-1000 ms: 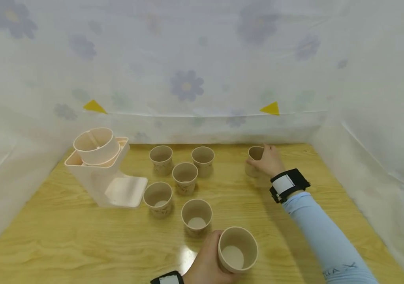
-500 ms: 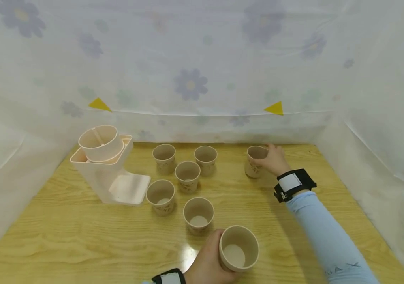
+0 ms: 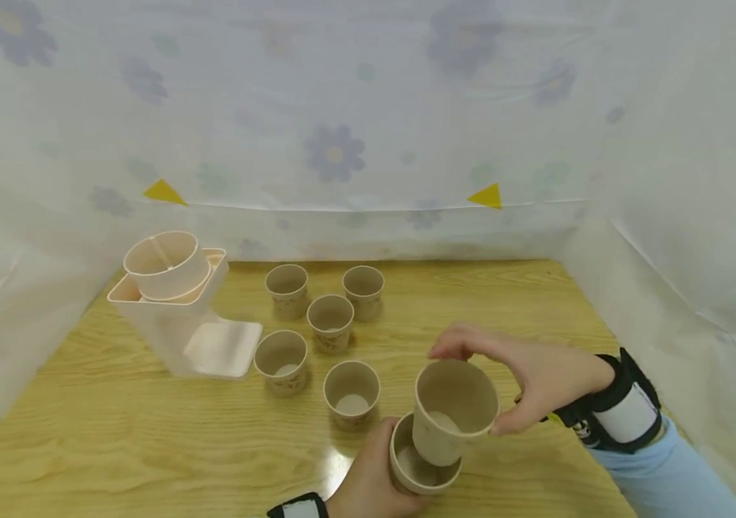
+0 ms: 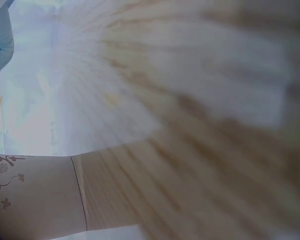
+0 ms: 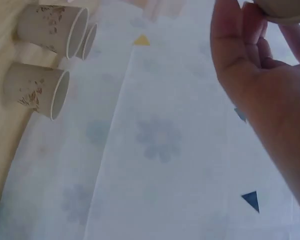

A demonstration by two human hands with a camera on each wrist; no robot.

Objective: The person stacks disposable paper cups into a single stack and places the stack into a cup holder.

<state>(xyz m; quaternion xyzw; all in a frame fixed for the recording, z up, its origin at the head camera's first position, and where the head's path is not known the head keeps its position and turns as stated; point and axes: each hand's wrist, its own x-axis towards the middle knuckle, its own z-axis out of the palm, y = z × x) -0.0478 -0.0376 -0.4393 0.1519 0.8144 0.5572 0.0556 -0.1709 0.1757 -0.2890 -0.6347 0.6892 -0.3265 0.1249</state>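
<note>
At the front of the table my left hand grips a beige paper cup round its side, mouth up. My right hand holds a second paper cup by its rim between thumb and fingers. That upper cup is tilted, and its base sits within the mouth of the lower one. In the right wrist view, the fingers curl at the rim of the held cup. A cup with a brown floral print fills the lower left of the left wrist view, where the left hand is hidden.
Several more paper cups stand upright left of the hands, the nearest cup close to my left thumb. A pale plastic stand with a round cylinder on top stands at the left. White flowered sheeting encloses the wooden table.
My right hand has brought its cup from the back right of the table forward and left, into the mouth of the left hand's cup. The left hand has stayed in place.
</note>
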